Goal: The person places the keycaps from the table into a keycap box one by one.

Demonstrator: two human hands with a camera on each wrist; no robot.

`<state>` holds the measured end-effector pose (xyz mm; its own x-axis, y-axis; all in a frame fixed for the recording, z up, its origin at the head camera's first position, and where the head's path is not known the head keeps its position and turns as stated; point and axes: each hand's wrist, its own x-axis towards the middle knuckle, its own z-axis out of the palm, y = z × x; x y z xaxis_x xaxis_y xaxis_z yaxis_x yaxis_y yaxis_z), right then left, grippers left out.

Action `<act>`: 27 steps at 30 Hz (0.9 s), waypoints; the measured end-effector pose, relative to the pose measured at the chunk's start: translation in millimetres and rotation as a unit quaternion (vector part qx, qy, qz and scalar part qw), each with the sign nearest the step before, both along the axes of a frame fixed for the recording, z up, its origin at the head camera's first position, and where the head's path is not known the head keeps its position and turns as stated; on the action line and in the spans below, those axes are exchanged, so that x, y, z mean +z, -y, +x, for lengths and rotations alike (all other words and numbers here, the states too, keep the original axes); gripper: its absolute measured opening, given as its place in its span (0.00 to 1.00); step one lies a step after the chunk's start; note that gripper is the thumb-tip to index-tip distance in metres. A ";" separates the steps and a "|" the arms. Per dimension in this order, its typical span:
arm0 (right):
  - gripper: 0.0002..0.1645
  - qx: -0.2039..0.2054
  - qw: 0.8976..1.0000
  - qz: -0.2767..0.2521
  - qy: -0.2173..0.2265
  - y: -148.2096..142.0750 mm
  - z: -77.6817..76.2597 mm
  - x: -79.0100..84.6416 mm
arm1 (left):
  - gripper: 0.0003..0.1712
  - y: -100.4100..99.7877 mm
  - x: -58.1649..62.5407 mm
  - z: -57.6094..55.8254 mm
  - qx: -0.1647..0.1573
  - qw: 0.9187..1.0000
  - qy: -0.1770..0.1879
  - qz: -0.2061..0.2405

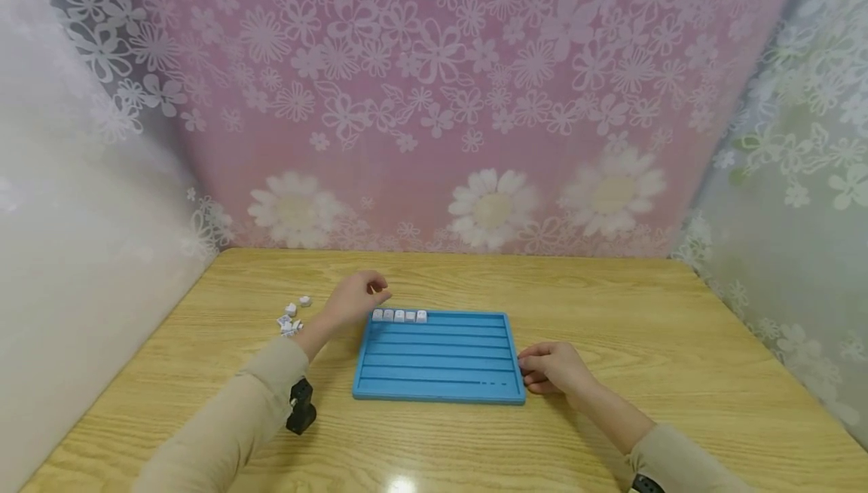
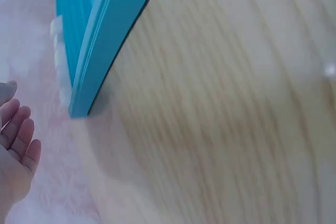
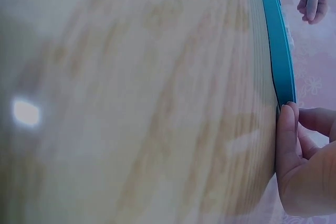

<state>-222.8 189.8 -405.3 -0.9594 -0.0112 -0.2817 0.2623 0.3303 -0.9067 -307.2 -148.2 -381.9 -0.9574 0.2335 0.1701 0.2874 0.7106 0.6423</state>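
A blue ridged tray [image 1: 437, 357] lies flat on the table, its long rows running left to right. Several small white keycap-like pieces [image 1: 399, 316] with faint marks stand side by side at the left of its top row. Just above that corner hovers my left hand [image 1: 354, 298], fingers loosely bent and nothing visible in them. The left wrist view shows the same hand [image 2: 16, 150] apart from the tray [image 2: 100, 40]. My right hand [image 1: 556, 368] touches the tray's right edge from outside with its fingertips, as the right wrist view also shows near the corner.
A loose scatter of similar white pieces [image 1: 288, 323] lies on the wooden table [image 1: 610, 304] left of the tray, beside my left forearm. A floral cloth [image 1: 434, 101] hangs behind the table, with pale sheets at both sides. Black cameras sit at both wrists.
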 end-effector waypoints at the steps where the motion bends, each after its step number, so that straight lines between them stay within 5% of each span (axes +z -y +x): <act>1: 0.11 0.000 1.000 0.001 -0.001 -0.1 -0.1 0.1 | 0.15 3.9 1.8 0.3 0.006 1.000 -0.001 -0.002; 10: 0.11 -0.002 1.000 0.005 -0.001 0.2 0.2 1.5 | 0.20 43.2 10.1 -2.0 0.038 0.998 -0.004 -0.042; 27: 0.11 -0.002 1.000 0.008 -0.003 -0.1 2.2 0.5 | 0.23 90.7 0.6 -4.7 0.061 0.982 0.004 -0.177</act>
